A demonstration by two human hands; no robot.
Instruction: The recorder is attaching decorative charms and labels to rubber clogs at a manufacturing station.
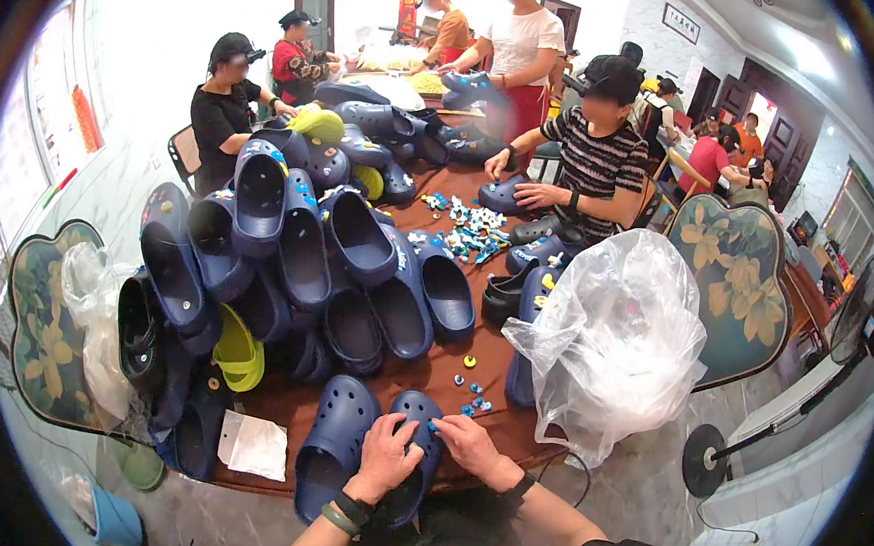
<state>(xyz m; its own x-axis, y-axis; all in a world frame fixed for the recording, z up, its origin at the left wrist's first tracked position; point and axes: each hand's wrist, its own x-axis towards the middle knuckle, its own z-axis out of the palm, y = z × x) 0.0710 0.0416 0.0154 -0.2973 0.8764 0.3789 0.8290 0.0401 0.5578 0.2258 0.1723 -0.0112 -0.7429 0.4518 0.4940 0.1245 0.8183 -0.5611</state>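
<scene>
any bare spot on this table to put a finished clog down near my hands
A bare brown patch of table lies between the clog pile, the clear plastic bag and the small charms. The near edge is filled by the two navy clogs under the left hand and right hand.

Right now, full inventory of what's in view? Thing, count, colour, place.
Navy foam clogs: large heap, too many to count, table centre and left.
Lime-green foam clogs: a few, mixed into the heap.
Two navy clogs at the near edge: side by side, under the hands.
Small coloured shoe charms: scattered, right of the hands; more mid-table.
Clear plastic bag: one, table's right edge.
White paper sheet: one, near-left edge.
Round brown table: one.
Floral-backed chairs: two, left and right.
Co-workers: several, far side.
Left hand: on right clog.
Right hand: fingertips on a small blue charm.
</scene>
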